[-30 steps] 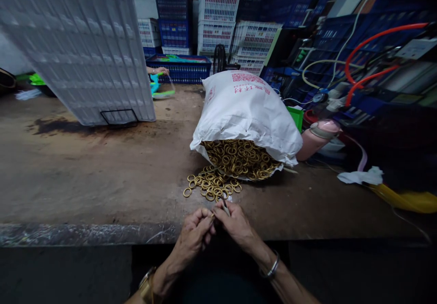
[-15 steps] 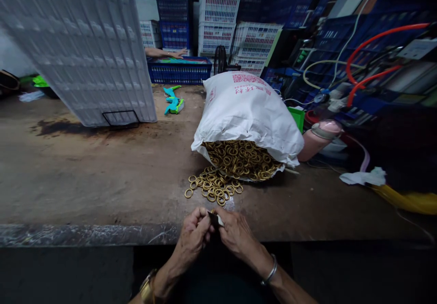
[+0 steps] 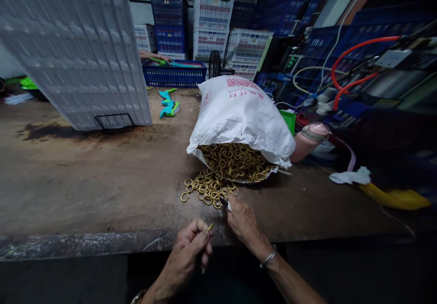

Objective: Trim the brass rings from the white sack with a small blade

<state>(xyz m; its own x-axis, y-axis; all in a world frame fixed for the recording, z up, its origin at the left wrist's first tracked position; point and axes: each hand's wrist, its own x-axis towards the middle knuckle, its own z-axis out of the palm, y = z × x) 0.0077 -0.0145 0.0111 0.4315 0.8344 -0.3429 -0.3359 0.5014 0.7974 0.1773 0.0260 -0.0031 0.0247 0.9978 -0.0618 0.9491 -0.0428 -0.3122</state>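
My left hand (image 3: 191, 245) is above the table's front edge, thumb and fingers pinched on a brass-coloured ring (image 3: 210, 227) seen nearly edge-on. My right hand (image 3: 243, 221) is closed on a small dark, flat, blade-like tool (image 3: 224, 202) with a white part by the fingers. Its dark tip lies over the front of a loose pile of brass-coloured rings (image 3: 203, 188). Behind the pile, a white woven sack (image 3: 239, 113) lies on its side, its mouth towards me and full of the same rings.
A tall translucent ribbed plastic panel (image 3: 102, 58) stands in a black wire holder (image 3: 114, 122) at left. Turquoise-green clippers (image 3: 168, 106) lie beyond. A person's arm (image 3: 153, 56) reaches over a blue crate (image 3: 174, 76). At right are a pink bottle (image 3: 309, 140) and red hoses (image 3: 336, 63).
My hands have moved apart. The right went forward and right to the ring pile with the dark tool; the left keeps a ring near the edge. The view has shifted slightly.
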